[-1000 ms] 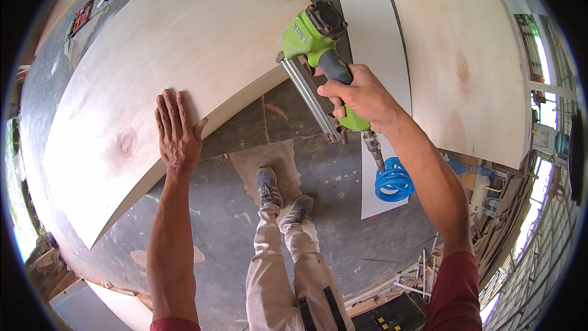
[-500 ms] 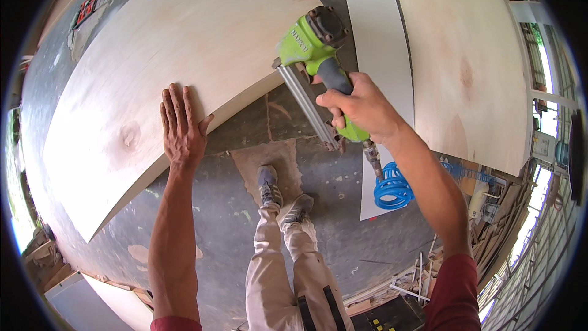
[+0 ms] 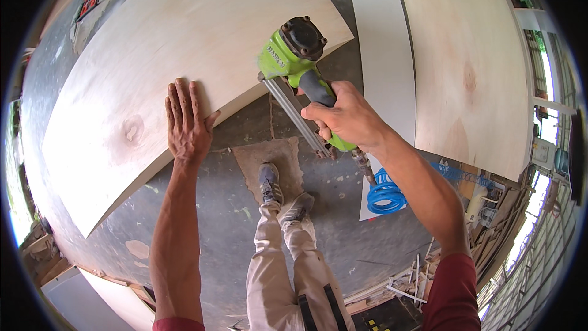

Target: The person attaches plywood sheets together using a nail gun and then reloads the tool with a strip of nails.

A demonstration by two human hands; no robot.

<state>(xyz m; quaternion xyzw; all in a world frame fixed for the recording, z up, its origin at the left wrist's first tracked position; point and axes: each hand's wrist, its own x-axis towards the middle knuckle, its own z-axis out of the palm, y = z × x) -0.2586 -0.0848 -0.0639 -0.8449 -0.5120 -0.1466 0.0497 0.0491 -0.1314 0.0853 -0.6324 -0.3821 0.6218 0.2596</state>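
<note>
A lime-green and black nail gun (image 3: 293, 68) tilts with its nose at the near edge of a broad, pale wooden panel (image 3: 184, 43), its straight silver magazine (image 3: 295, 114) slanting toward the lower right, while the panel lies face up, a round knot (image 3: 132, 130) toward its left end.

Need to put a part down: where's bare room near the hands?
The pale panel looks bare between the left hand and the panel's left edge. Floor between the shoes and white strip looks mostly open. Crowded: around the right hand, which grips the green nail gun, and by the coiled blue hose.
</note>
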